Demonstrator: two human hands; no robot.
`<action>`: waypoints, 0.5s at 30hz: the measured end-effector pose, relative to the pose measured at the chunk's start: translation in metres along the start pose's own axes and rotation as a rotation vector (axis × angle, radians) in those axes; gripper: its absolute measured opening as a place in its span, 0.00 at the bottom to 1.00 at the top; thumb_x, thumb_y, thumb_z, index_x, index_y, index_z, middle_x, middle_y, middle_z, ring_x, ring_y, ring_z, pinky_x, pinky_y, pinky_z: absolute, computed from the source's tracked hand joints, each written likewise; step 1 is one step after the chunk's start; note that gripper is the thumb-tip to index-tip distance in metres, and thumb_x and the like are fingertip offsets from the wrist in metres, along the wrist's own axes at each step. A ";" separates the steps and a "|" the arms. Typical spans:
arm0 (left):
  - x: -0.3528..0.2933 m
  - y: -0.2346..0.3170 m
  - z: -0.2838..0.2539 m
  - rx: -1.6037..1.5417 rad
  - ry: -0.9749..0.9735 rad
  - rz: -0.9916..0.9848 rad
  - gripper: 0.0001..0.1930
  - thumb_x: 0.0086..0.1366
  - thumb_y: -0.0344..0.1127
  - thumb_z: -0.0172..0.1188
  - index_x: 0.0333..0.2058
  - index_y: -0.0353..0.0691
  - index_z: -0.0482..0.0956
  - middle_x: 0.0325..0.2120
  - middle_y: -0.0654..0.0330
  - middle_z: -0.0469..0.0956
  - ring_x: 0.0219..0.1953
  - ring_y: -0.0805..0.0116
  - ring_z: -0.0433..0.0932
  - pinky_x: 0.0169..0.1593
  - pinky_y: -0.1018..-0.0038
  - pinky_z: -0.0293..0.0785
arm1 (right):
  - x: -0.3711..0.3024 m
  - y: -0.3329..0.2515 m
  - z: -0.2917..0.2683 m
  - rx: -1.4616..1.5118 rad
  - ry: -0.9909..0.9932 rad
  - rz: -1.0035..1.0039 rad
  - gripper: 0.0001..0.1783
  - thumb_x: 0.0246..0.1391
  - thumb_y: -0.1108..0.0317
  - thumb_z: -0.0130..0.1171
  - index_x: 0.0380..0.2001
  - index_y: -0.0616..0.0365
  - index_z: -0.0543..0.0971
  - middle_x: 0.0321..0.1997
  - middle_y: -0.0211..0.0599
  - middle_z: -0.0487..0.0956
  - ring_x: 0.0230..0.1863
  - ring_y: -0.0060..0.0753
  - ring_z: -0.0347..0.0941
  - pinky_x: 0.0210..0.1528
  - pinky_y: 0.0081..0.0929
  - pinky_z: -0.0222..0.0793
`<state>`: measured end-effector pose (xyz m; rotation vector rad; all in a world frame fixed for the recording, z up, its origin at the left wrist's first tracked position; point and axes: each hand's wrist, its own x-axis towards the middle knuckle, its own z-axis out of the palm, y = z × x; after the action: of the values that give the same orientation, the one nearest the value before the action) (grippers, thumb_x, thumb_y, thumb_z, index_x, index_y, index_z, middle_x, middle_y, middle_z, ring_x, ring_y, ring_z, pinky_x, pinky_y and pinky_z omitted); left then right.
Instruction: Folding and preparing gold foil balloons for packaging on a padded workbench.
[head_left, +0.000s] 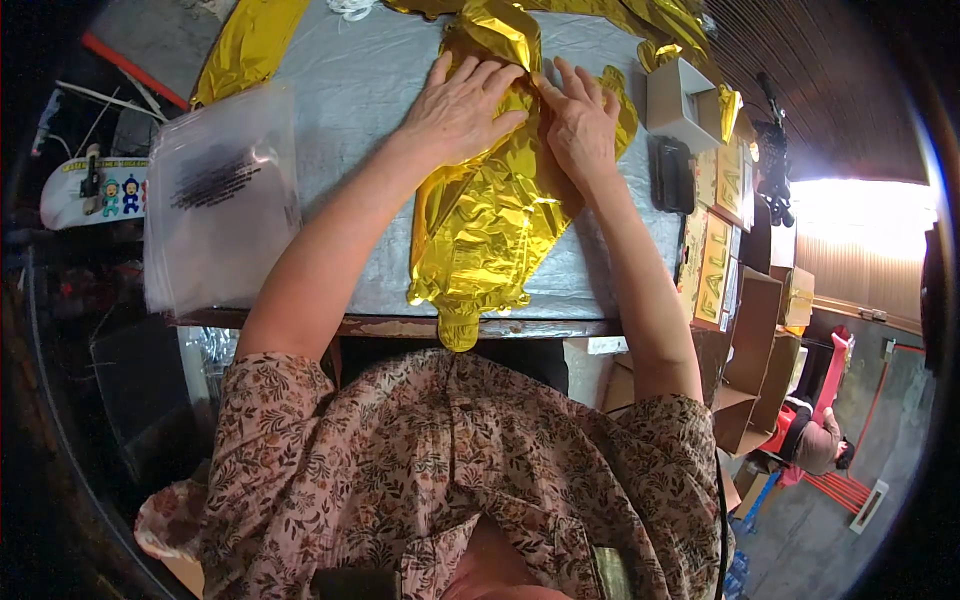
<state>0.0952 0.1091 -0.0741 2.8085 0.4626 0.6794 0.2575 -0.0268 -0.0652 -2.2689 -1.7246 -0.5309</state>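
A shiny gold foil balloon (490,225), uninflated and wrinkled, lies on the grey cloth-covered table (350,110). Its narrow tab hangs over the near edge. My left hand (465,108) rests on the upper left part of the foil, fingers spread and thumb pointing right. Just across from it, my right hand (578,125) presses on the right side of the foil, fingers apart and slightly bent. Under the right hand, part of the foil is hidden. Another piece of the gold foil sticks out beyond that hand's right side.
A stack of see-through plastic bags (220,230) lies at the table's left. More gold foil (250,45) hangs at the far left corner. To the right stand a white box (683,100), a black case (672,175) and cardboard boxes (752,350). Another person (815,445) is farther right.
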 end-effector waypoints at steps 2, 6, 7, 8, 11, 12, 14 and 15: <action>0.001 -0.001 -0.001 0.002 -0.009 -0.006 0.32 0.73 0.60 0.49 0.65 0.43 0.67 0.62 0.52 0.72 0.67 0.55 0.66 0.74 0.47 0.46 | 0.002 -0.003 -0.003 -0.031 0.001 -0.010 0.30 0.53 0.72 0.57 0.61 0.40 0.79 0.73 0.37 0.68 0.74 0.48 0.61 0.71 0.60 0.49; 0.001 -0.005 -0.001 0.004 -0.001 0.005 0.31 0.73 0.60 0.50 0.61 0.39 0.69 0.61 0.50 0.73 0.67 0.54 0.66 0.74 0.47 0.47 | 0.004 -0.010 -0.008 -0.115 0.008 -0.023 0.33 0.53 0.78 0.51 0.61 0.38 0.80 0.72 0.35 0.70 0.73 0.47 0.62 0.72 0.60 0.50; 0.001 -0.005 -0.001 0.006 0.000 0.006 0.31 0.73 0.60 0.50 0.61 0.39 0.69 0.61 0.50 0.73 0.67 0.54 0.66 0.74 0.47 0.47 | 0.005 -0.011 -0.008 -0.130 0.009 -0.027 0.33 0.54 0.78 0.52 0.61 0.38 0.79 0.72 0.34 0.70 0.73 0.46 0.62 0.73 0.61 0.50; 0.002 -0.006 -0.001 -0.025 -0.010 -0.002 0.31 0.73 0.60 0.50 0.60 0.39 0.70 0.60 0.50 0.73 0.68 0.54 0.66 0.74 0.48 0.47 | 0.005 -0.010 -0.008 -0.130 0.011 -0.027 0.33 0.54 0.78 0.52 0.61 0.38 0.79 0.72 0.34 0.70 0.73 0.46 0.62 0.73 0.61 0.50; 0.006 -0.010 -0.003 -0.148 0.047 0.005 0.28 0.73 0.56 0.52 0.57 0.38 0.71 0.57 0.47 0.74 0.65 0.51 0.68 0.71 0.49 0.52 | 0.005 -0.009 -0.008 -0.178 -0.038 -0.031 0.29 0.54 0.69 0.59 0.62 0.40 0.78 0.72 0.35 0.68 0.75 0.49 0.59 0.72 0.66 0.48; 0.008 -0.013 -0.003 -0.243 0.111 0.019 0.25 0.72 0.53 0.55 0.54 0.36 0.72 0.54 0.45 0.75 0.62 0.48 0.69 0.69 0.50 0.57 | 0.006 -0.010 -0.007 -0.185 -0.042 -0.032 0.29 0.55 0.69 0.59 0.62 0.40 0.78 0.73 0.35 0.68 0.75 0.49 0.59 0.73 0.66 0.47; 0.011 -0.023 -0.012 -0.258 0.163 -0.034 0.22 0.71 0.50 0.57 0.51 0.35 0.72 0.51 0.44 0.75 0.58 0.45 0.71 0.65 0.50 0.61 | 0.007 -0.012 -0.007 -0.190 -0.044 -0.032 0.29 0.55 0.68 0.59 0.62 0.41 0.78 0.73 0.35 0.68 0.75 0.48 0.59 0.73 0.66 0.47; 0.012 -0.026 -0.018 -0.275 0.211 -0.090 0.20 0.70 0.46 0.60 0.47 0.34 0.72 0.47 0.43 0.74 0.54 0.43 0.72 0.61 0.50 0.65 | 0.008 -0.014 -0.007 -0.189 -0.032 -0.033 0.26 0.58 0.69 0.55 0.60 0.41 0.80 0.72 0.34 0.70 0.74 0.47 0.60 0.73 0.63 0.47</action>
<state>0.0903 0.1398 -0.0610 2.4565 0.4867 0.9464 0.2452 -0.0189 -0.0563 -2.3910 -1.7987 -0.6950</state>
